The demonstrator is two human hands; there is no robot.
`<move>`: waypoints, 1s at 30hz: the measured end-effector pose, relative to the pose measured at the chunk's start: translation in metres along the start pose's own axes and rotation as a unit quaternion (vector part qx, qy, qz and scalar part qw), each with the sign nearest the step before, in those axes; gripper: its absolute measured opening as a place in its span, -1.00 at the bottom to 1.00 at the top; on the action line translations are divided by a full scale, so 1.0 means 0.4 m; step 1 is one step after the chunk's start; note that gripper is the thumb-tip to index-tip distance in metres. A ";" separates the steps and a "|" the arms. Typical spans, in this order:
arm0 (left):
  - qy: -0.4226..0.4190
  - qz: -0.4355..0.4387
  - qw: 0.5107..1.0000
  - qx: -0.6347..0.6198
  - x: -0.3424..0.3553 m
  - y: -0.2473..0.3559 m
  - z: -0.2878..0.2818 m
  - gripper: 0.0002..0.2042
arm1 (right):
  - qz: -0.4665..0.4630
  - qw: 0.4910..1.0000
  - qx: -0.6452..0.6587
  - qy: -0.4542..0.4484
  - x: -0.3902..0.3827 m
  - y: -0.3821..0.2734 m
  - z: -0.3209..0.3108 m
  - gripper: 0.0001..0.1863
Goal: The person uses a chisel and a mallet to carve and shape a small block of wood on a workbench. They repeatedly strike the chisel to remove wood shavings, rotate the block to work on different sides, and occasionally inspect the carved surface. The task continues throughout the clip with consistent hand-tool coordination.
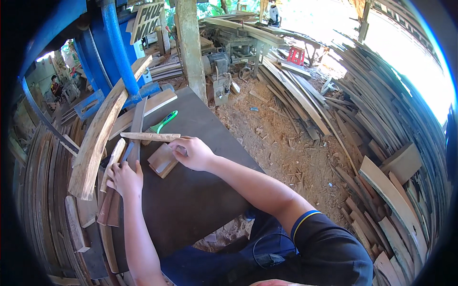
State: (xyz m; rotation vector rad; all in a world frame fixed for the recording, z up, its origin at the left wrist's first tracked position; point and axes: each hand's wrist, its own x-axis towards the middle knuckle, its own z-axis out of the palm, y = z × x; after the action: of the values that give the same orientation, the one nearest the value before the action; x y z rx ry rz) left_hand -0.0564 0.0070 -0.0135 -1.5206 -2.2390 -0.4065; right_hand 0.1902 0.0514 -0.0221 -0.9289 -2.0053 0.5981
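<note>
My left hand lies with fingers spread over narrow wooden strips at the left part of a dark machine table. Its fingertips are near a small blue piece and a short pale wood stick. Further right, my right hand is closed in a pinch, next to the end of a thin wooden stick. Just below its fingertips, a flat greyish piece lies on a small wood block. What the pinch holds is unclear. A green-handled brush rests beyond the stick.
A blue machine frame stands at the table's far left. A long curved timber leans across its left side. Stacked planks fill the right, and sawdust covers the floor. A red stool stands farther back.
</note>
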 end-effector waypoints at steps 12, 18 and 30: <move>-0.002 -0.004 1.000 -0.024 -0.003 0.021 -0.003 -0.59 | -0.038 0.999 -0.027 0.003 -0.001 0.022 0.006 -0.76; -0.002 0.003 0.999 -0.039 -0.001 0.014 -0.001 -0.67 | -0.026 1.000 -0.013 0.011 -0.001 0.015 0.006 -0.81; 0.041 0.064 0.989 -0.129 0.007 -0.013 0.043 -0.89 | -0.029 0.999 -0.029 -0.004 0.001 0.018 0.008 -0.77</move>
State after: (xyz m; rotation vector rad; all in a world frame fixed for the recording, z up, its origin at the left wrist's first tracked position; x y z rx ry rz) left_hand -0.0651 0.0152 -0.0273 -1.7319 -2.0752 -0.7285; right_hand 0.1900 0.0560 -0.0285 -0.9007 -2.0588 0.5160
